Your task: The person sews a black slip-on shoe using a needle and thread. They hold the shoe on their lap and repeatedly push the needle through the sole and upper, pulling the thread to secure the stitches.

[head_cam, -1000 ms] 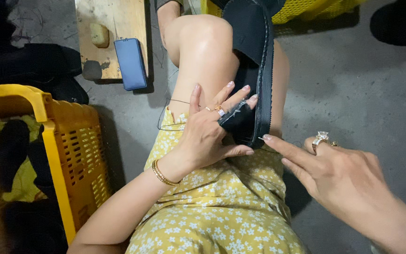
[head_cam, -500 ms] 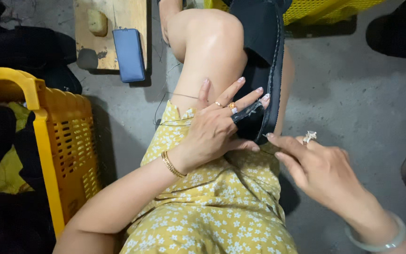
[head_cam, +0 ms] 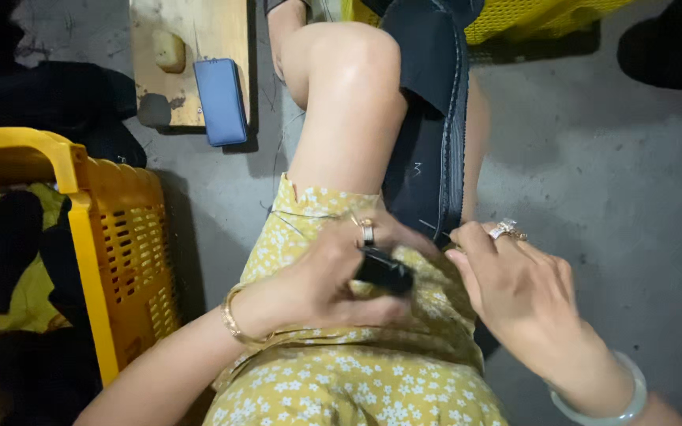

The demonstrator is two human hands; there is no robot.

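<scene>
Soft overhead light, sheen on the knee point(head_cam: 349, 71), murky left edge, slight motion blur throughout

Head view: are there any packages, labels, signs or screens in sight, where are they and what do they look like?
Blue case: flat rounded rectangle, maybe a phone with no screen showing, on the wooden board at top left.
Chalk mark: small, pale, on the black shoe piece that both hands hold, the left hand and the right hand.
No packages or signs.
</scene>
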